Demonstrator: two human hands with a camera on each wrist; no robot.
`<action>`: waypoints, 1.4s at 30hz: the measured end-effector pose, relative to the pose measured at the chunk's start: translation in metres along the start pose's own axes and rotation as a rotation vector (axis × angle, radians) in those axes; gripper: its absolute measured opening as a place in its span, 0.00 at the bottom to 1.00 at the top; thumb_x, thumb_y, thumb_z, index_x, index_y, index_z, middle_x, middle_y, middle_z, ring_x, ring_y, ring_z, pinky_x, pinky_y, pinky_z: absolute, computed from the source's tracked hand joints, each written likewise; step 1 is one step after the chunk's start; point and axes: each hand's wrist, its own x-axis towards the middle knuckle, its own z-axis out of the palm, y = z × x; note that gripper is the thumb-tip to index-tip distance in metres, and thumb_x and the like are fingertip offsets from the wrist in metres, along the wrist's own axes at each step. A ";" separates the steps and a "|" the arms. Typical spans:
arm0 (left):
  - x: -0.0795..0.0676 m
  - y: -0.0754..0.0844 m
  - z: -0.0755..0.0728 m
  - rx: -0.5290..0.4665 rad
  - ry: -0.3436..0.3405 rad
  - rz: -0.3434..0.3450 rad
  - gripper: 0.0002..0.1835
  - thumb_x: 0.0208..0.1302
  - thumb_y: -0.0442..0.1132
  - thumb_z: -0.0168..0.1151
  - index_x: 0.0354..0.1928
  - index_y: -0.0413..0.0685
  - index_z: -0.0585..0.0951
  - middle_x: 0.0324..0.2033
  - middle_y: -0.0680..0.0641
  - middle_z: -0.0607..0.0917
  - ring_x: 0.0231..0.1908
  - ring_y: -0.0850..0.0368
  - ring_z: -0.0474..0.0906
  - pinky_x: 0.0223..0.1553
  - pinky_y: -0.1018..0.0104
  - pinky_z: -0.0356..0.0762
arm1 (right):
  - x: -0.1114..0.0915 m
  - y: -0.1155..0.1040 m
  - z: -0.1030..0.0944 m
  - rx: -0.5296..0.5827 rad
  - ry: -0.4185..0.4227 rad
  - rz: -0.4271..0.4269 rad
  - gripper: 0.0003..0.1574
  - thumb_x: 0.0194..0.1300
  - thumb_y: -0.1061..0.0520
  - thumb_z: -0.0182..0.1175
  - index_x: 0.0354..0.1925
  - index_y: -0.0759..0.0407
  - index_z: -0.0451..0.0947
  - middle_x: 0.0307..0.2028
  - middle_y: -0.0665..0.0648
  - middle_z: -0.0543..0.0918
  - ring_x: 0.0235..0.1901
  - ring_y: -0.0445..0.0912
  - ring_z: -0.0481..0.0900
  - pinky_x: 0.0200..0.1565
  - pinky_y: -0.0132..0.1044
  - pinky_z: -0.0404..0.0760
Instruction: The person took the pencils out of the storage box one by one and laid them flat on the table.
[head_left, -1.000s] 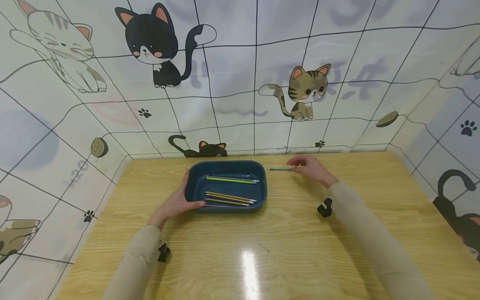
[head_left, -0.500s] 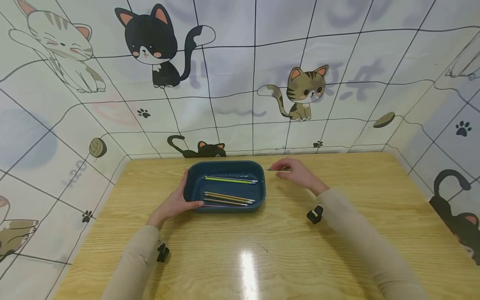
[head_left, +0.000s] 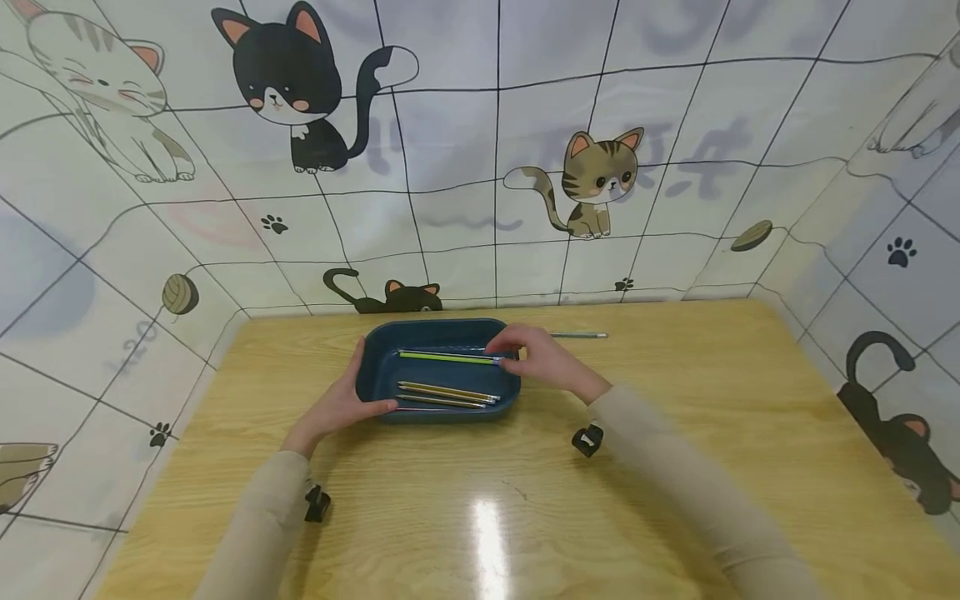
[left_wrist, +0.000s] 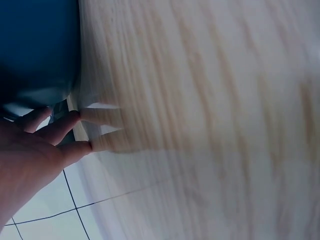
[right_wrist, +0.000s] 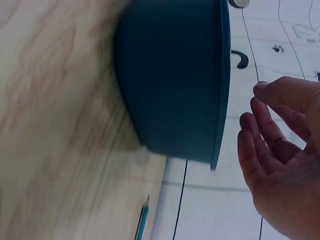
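A dark blue plastic bin [head_left: 442,415] sits on the table, and my left hand [head_left: 340,408] holds its left end, thumb over the front rim and fingers along the outer side. Inside lie a green pencil [head_left: 447,358] near the back and several gold pencils [head_left: 447,391] near the front. My right hand [head_left: 542,358] is over the bin's right rim, fingertips by the green pencil's eraser end. In the right wrist view those fingers curve loosely with nothing between them. A light blue pencil [head_left: 581,335] lies on the table beyond the right hand, partly hidden by it.
The wooden table [head_left: 480,475] meets a wall sheet [head_left: 457,225] printed with cartoon cats just behind the bin. Side sheets rise at left and right. Each sleeved wrist carries a small black camera mount [head_left: 587,439].
My right hand has moved left from the light blue pencil to over the bin's right end; that pencil stays on the table. My left hand keeps its hold, and the head view has shifted slightly.
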 end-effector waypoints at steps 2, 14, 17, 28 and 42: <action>-0.001 -0.001 -0.001 0.003 0.006 0.001 0.66 0.53 0.51 0.73 0.76 0.55 0.29 0.74 0.37 0.38 0.70 0.33 0.44 0.65 0.39 0.49 | 0.005 -0.005 0.008 -0.004 -0.023 -0.013 0.16 0.63 0.69 0.61 0.51 0.65 0.79 0.46 0.61 0.81 0.47 0.54 0.78 0.49 0.52 0.76; -0.007 -0.007 -0.006 0.003 0.002 -0.017 0.66 0.52 0.49 0.74 0.76 0.58 0.30 0.74 0.36 0.39 0.70 0.32 0.43 0.64 0.36 0.48 | 0.026 -0.020 0.047 0.012 -0.118 -0.057 0.20 0.65 0.67 0.59 0.56 0.66 0.75 0.46 0.63 0.80 0.44 0.48 0.78 0.47 0.41 0.78; -0.006 -0.006 -0.005 -0.014 -0.002 -0.015 0.66 0.52 0.48 0.74 0.76 0.58 0.30 0.74 0.36 0.38 0.70 0.32 0.42 0.65 0.36 0.48 | 0.028 -0.019 0.054 0.035 -0.135 -0.025 0.20 0.66 0.67 0.59 0.56 0.65 0.75 0.47 0.63 0.80 0.44 0.47 0.77 0.47 0.39 0.78; -0.004 0.000 -0.004 -0.039 0.007 0.012 0.65 0.53 0.46 0.74 0.76 0.52 0.32 0.74 0.37 0.37 0.71 0.35 0.40 0.66 0.38 0.44 | 0.044 -0.016 0.072 -0.007 -0.174 0.017 0.18 0.64 0.68 0.59 0.53 0.67 0.77 0.44 0.61 0.81 0.39 0.46 0.78 0.42 0.32 0.76; -0.002 -0.009 -0.001 -0.019 0.007 0.014 0.66 0.53 0.48 0.74 0.76 0.57 0.30 0.74 0.38 0.36 0.71 0.35 0.39 0.66 0.37 0.44 | 0.048 -0.013 0.079 -0.202 -0.248 0.146 0.21 0.63 0.63 0.64 0.54 0.63 0.76 0.41 0.56 0.81 0.40 0.47 0.78 0.43 0.39 0.76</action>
